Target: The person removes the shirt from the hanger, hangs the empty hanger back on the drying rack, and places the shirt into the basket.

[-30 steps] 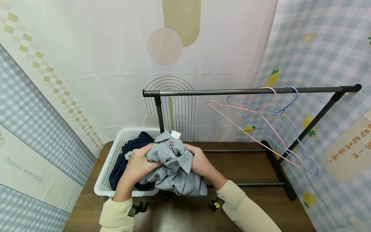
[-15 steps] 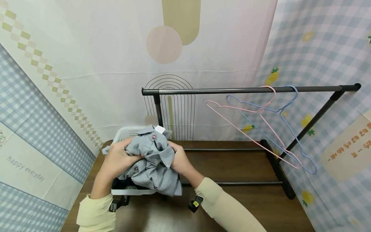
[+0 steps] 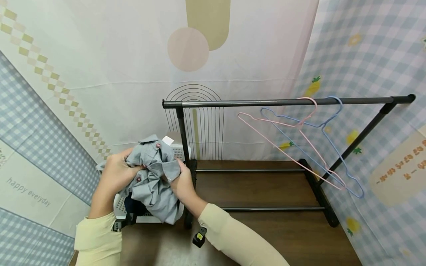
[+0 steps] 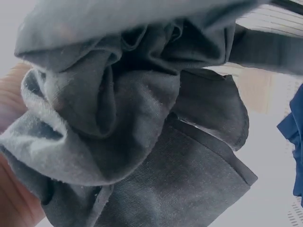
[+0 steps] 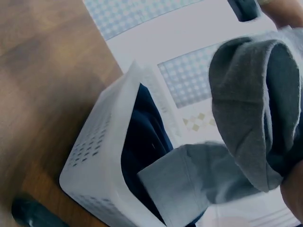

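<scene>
A grey button-up shirt, bunched up, hangs between my two hands over the white basket. Its collar, some dark red buttons and a white tag face up. On its left side my left hand grips the cloth with the thumb on top. My right hand holds the opposite side near the collar; the bunched cloth hides most of its fingers. In the right wrist view a loose flap of the shirt droops across the basket's rim. Navy clothing lies inside the basket, mostly covered by the shirt in the head view.
A black clothes rack stands on the brown wooden table, right of the basket. From its rail hang a pink hanger and a blue hanger, towards the right end. Patterned cloth walls rise behind and at both sides.
Both hands have carried the grey shirt to the left, from beside the rack's left post to above the basket. My grip looks the same, and the hangers stay on the rail.
</scene>
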Tool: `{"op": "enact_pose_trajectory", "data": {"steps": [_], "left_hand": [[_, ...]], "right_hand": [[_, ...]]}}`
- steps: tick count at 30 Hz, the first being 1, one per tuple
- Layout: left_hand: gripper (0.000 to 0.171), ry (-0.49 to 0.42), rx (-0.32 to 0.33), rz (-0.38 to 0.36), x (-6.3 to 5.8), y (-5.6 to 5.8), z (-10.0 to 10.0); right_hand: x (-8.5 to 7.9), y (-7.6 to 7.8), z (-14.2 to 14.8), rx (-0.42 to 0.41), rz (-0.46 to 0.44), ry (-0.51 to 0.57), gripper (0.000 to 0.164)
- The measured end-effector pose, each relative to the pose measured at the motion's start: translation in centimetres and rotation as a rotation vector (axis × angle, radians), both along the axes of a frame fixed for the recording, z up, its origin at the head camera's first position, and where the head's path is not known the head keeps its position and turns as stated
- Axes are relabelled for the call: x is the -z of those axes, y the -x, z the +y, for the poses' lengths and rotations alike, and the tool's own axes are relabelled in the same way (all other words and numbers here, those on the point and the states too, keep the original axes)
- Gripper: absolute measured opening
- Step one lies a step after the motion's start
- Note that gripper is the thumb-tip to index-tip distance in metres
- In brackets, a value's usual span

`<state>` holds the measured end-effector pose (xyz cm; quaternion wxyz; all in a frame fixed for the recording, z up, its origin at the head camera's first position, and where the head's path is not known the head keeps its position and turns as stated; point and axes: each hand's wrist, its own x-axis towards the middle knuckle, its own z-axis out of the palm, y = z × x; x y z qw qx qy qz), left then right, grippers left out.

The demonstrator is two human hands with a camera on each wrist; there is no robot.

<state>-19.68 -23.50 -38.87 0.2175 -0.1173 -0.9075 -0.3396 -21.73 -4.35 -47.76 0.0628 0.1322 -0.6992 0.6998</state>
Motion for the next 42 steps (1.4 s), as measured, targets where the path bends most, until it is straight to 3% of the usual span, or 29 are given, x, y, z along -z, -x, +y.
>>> {"op": "enact_pose_trajectory", "data": {"steps": [4, 10, 16, 20, 26, 30, 37, 42], "left_hand": [[0.038, 0.014, -0.031, -0.052, 0.1, 1.5, -0.5], [0.031, -0.003, -0.069, -0.093, 0.7, 4.0, -0.9], [0.029, -0.003, -0.071, -0.086, 2.4, 6.4, -1.0], [0.029, 0.032, -0.084, -0.127, 4.1, 7.6, -0.9], [0.034, 0.059, -0.097, -0.202, 6.9, 8.9, -0.6], [0.046, 0.066, -0.101, -0.227, 8.4, 9.6, -0.6], [0.056, 0.079, -0.067, -0.299, 10.3, 10.3, -0.3], [0.065, 0.101, -0.036, -0.362, 11.4, 10.8, -0.2]], "right_hand": [[0.2, -0.2, -1.1, 0.035, -0.057, -0.024, 0.064], [1.3, -0.7, -1.3, -0.038, -0.115, -0.024, 0.078], [2.4, -2.0, 0.1, -0.115, -0.082, -0.159, 0.081], [3.1, -3.3, 1.6, -0.142, -0.097, -0.273, 0.078], [4.5, -4.9, 5.2, -0.17, 0.005, -0.367, 0.072], [5.5, -5.4, 7.9, -0.18, 0.071, -0.371, 0.068], [6.4, -5.8, 12.8, -0.199, 0.05, -0.287, 0.064], [6.9, -5.7, 16.4, -0.144, 0.057, -0.295, 0.064]]}}
